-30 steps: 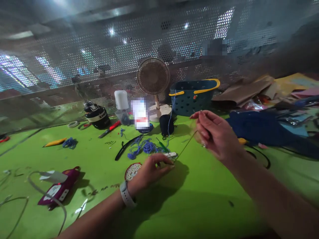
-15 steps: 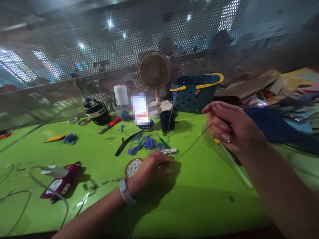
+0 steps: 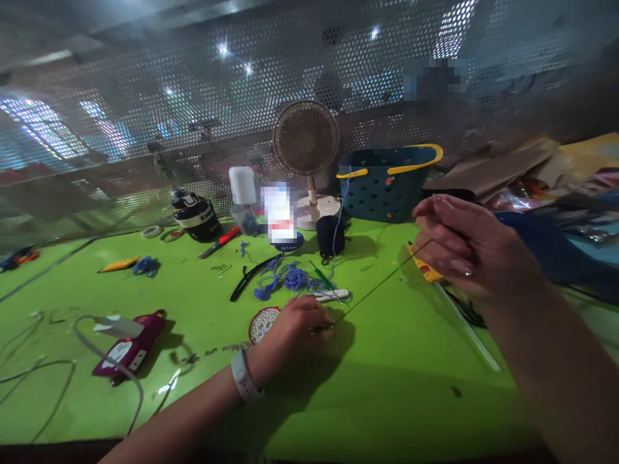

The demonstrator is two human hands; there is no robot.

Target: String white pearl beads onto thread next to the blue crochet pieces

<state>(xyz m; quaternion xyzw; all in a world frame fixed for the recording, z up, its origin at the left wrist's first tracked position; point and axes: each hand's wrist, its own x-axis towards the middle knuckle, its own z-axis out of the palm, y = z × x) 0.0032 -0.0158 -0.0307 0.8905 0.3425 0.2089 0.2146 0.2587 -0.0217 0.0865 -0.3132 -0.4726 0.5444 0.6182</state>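
Note:
A thin dark cord [image 3: 380,283] runs in a straight slanting line between my hands. At its low end my left hand [image 3: 302,322], with a white band on the wrist, rests by the green table with its fingers closed on the cord. My right hand [image 3: 476,251] is raised at the right, fingers curled and pinched around the cord's upper part. A round red-rimmed dish of white beads [image 3: 264,323] is partly hidden behind my left hand. From near that wrist, a dark chain-like strand [image 3: 210,352] trails left across the table.
Blue yarn [image 3: 294,277], a white-handled tool [image 3: 333,295] and a black strap [image 3: 249,278] lie beyond my left hand. Farther back stand a phone [image 3: 279,216], a fan [image 3: 307,138] and a basket [image 3: 389,190]. A yellow glue gun [image 3: 428,267] lies below my right hand; a purple power strip [image 3: 133,345] is left.
My right hand has moved a little to the right, away from my left hand, and the cord between them looks straighter. My left hand stays in about the same place.

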